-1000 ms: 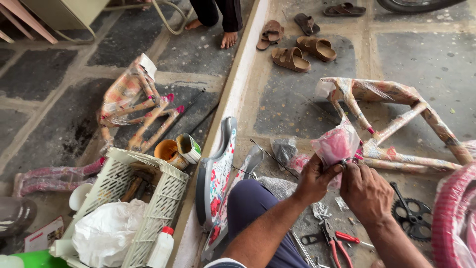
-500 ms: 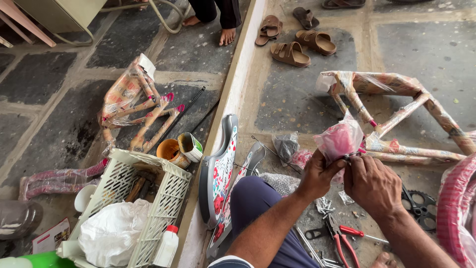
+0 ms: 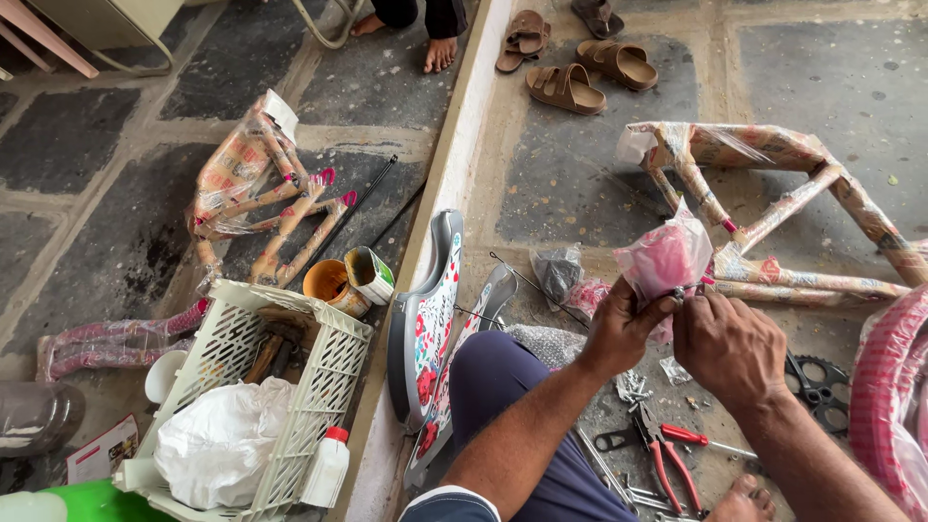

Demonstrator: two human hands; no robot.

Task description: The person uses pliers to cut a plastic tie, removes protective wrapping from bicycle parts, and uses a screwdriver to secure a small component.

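Note:
My left hand (image 3: 619,332) pinches the bottom of a pink part wrapped in clear plastic (image 3: 665,257), held just above the floor. My right hand (image 3: 727,345) is closed right beside it, fingertips at the same spot where a small metal piece shows. What exactly sits between the right fingers is too small to tell. A bicycle frame wrapped in printed paper and plastic (image 3: 773,184) lies just behind the hands.
Red-handled pliers (image 3: 667,454), a spanner and loose bolts (image 3: 633,387) lie below my hands. A black chainring (image 3: 820,379) and pink-wrapped tyre (image 3: 884,387) sit at right. Floral mudguards (image 3: 425,319), a white basket (image 3: 246,387) and sandals (image 3: 565,87) are around. Another person's feet (image 3: 440,53) stand far.
Both hands stay on the pink wrapped part, shifting slightly. The view has drifted, so the frame and hands sit a little lower and to the right.

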